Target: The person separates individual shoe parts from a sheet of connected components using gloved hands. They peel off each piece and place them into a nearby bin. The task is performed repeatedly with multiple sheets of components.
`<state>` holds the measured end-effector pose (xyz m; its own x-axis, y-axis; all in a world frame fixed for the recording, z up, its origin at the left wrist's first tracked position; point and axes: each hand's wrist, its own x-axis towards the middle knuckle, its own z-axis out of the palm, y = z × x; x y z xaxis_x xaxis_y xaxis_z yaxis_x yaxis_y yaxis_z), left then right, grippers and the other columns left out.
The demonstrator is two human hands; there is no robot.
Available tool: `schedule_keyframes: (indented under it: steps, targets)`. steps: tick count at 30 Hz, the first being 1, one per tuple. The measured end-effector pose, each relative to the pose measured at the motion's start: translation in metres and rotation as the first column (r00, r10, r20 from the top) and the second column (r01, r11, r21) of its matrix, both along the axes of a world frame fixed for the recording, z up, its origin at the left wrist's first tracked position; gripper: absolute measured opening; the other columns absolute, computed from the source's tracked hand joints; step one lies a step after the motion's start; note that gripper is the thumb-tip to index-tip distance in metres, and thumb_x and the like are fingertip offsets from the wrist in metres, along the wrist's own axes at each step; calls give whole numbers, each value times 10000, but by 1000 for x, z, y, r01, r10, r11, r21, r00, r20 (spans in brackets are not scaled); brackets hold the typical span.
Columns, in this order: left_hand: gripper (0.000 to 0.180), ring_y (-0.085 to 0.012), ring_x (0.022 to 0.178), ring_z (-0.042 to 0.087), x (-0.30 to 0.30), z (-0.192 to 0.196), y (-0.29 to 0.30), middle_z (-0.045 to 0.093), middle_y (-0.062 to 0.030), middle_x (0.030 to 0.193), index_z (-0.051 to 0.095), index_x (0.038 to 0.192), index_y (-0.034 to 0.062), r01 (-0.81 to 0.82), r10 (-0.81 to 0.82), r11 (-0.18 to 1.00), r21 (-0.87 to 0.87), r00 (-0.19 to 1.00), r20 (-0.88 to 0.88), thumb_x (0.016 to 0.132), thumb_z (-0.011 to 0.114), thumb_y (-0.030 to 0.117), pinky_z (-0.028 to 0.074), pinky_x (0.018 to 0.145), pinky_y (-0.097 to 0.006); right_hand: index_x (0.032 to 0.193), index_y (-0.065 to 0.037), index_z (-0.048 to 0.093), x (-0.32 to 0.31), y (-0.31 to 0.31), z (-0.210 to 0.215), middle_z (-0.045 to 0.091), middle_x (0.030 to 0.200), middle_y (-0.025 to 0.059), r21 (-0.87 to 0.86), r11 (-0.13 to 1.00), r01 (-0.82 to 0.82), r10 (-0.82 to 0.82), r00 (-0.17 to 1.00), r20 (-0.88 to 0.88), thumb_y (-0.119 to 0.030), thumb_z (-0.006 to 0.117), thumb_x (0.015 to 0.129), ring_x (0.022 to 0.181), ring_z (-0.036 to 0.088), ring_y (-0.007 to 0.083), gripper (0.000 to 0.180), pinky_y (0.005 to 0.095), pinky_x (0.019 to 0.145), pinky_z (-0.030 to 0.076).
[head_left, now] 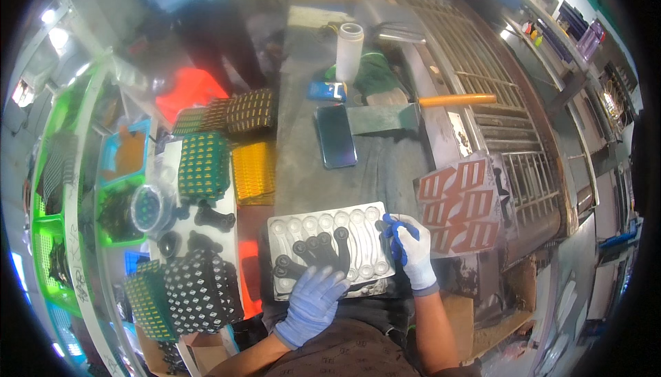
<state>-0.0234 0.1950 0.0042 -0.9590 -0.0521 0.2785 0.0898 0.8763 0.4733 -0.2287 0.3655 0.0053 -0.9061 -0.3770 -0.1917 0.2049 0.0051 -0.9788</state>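
Observation:
A silvery metal mould plate [323, 224] with rows of dumbbell-shaped cavities lies in front of me. Several black dumbbell-shaped rubber strips [318, 245] are bunched on its left and middle; one [341, 246] stands more upright among the cavities. My left hand [313, 305], in a light blue glove, lies with outstretched fingers over the lower ends of the strips. At the plate's right edge is my right hand [411, 249], in a white glove with blue fingers. Its fingers are curled together beside a small dark end; what they grip is hard to make out.
A phone [336, 136], a white bottle [350, 53] and an orange-handled tool [457, 100] lie beyond the plate. Brown patterned sheets [458, 205] are at right. Stacked patterned pieces [204, 165] and a clear round tub [152, 209] stand left. A person [200, 12] is at far left.

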Motion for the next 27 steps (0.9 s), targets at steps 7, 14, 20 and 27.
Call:
schedule_keyframes:
  steps: [7,14,20,27]
  targets:
    - [394,-272,1239,623,0,-3,0,706,-40,1253,718,1223,168,-13,12,1000,-18,999,-31,838,683,94,415,1152,-475,1231,70,684,2,1,-6,705,871,35,-28,999,46,-47,998,-43,-199,587,1012,617,534,38,360,199,560,412]
    - [422,-253,1278,601,4,-16,2,697,-20,1276,712,1248,194,-25,23,999,-38,998,-52,833,674,129,402,1171,-464,1234,88,676,3,1,-8,729,888,66,-47,996,77,-80,996,-50,-224,599,1011,627,551,47,391,205,581,429]
    - [399,-263,1294,584,8,-26,3,667,-17,1292,699,1245,238,-21,16,995,-93,998,-56,847,689,210,361,1192,-473,1239,97,671,3,2,-9,739,918,90,-4,997,81,-81,995,-61,-250,615,1003,677,586,60,424,212,634,462]
    - [403,-244,1361,529,11,-29,4,642,-13,1334,683,1271,244,-16,10,992,-125,999,-51,868,674,231,353,1205,-466,1257,86,668,3,7,-11,767,1080,150,-63,997,49,-52,998,-39,-217,633,1010,813,648,90,393,230,732,522]
